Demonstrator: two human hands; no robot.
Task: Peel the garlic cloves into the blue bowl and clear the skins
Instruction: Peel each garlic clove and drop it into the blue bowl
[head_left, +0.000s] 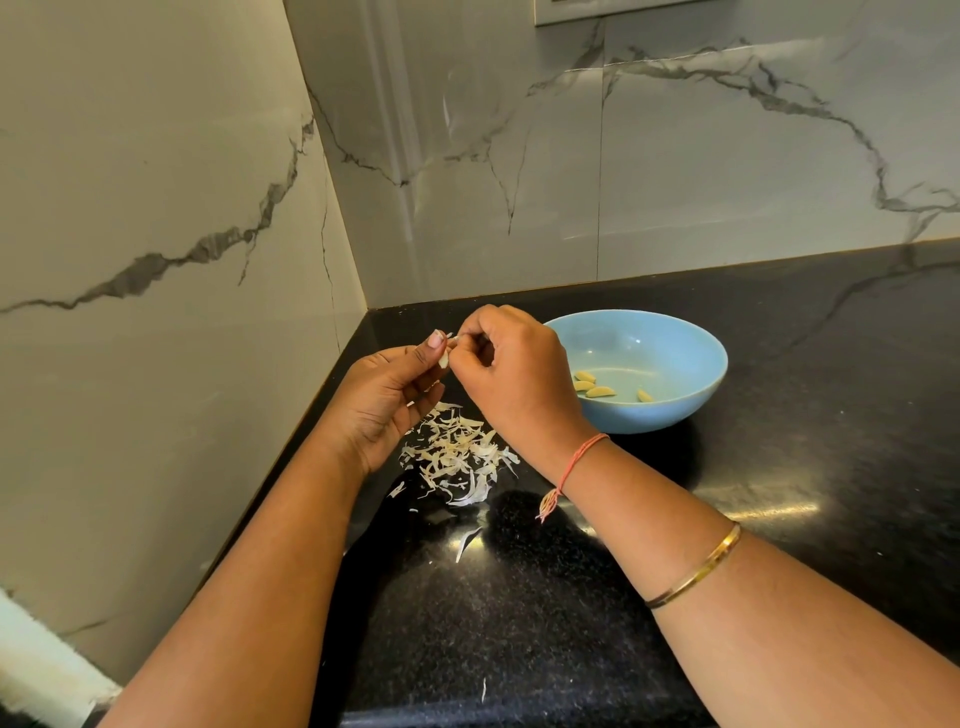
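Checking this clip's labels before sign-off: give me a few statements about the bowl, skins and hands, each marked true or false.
1. The blue bowl holds peeled cloves. True.
2. The skins lie inside the bowl. False: they lie piled on the black counter, outside it.
3. The left hand and right hand both pinch one garlic clove. True.
4. The right arm is bare. False: it wears a red thread and a gold bangle.

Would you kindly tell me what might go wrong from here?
The left hand and right hand pinch the garlic clove above the counter, beside the blue bowl; dropped, it could land in the skin pile. Stray skins lie apart toward the front edge and may be missed when clearing.
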